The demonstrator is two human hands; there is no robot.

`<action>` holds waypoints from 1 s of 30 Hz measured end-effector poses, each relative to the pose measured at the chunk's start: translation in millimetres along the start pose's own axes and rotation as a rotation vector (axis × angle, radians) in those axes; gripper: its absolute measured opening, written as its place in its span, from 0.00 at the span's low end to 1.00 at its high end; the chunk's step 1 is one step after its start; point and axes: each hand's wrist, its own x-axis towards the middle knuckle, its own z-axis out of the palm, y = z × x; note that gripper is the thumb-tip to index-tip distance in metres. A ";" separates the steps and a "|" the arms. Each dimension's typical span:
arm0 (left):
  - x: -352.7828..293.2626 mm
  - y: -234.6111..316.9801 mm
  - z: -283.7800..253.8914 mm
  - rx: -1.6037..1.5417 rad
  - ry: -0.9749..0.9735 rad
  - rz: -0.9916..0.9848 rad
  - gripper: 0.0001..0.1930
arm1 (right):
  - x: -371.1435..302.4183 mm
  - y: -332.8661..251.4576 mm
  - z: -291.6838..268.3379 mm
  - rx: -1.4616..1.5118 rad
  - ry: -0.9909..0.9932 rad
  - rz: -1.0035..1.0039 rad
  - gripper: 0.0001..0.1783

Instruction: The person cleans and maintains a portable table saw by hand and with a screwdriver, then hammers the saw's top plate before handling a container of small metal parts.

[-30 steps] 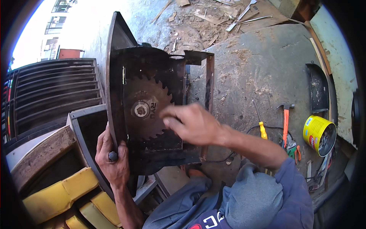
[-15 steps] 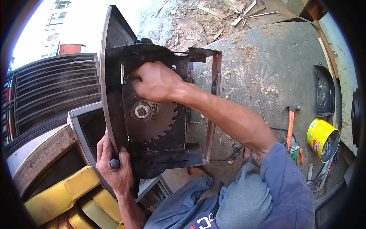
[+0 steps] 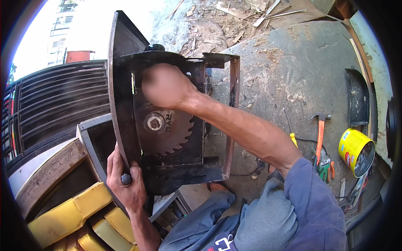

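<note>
A dark metal table saw body (image 3: pixel 180 171) stands tipped up in front of me, its flat plate (image 3: pixel 112 83) edge-on at the left. Inside it sits a round toothed saw blade (image 3: pixel 178 136), with a hub nut (image 3: pixel 155 122) at its centre. My left hand (image 3: pixel 127 184) is closed around the plate's lower edge, beside a small dark knob (image 3: pixel 126 179). My right hand (image 3: pixel 165 86) reaches in over the upper part of the blade; it is blurred, and its fingers cannot be made out.
On the concrete floor to the right lie a hammer (image 3: pixel 320 129), a yellow-handled screwdriver (image 3: pixel 293 139) and a curved black metal part (image 3: pixel 357 98). A yellow can (image 3: pixel 351 146) holds small pieces. Yellow padded cushions (image 3: pixel 63 213) are at lower left, below a slatted metal gate (image 3: pixel 63 100). Wood scraps (image 3: pixel 226 21) lie at the back.
The saw body has shifted slightly left in the view. My right hand, a closed fist before, stays over the blade's upper part and is now blurred. My left hand keeps its hold.
</note>
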 end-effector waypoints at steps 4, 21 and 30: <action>0.6 1.1 1.9 0.001 -0.008 0.002 0.31 | 9.4 7.1 5.2 -0.039 0.066 -0.081 0.20; -3.2 6.3 3.4 -0.003 0.006 0.032 0.31 | 25.4 10.0 36.9 0.169 0.301 0.022 0.15; -0.8 1.0 4.1 -0.017 0.025 0.018 0.30 | 20.9 -8.6 32.1 0.304 0.306 0.165 0.14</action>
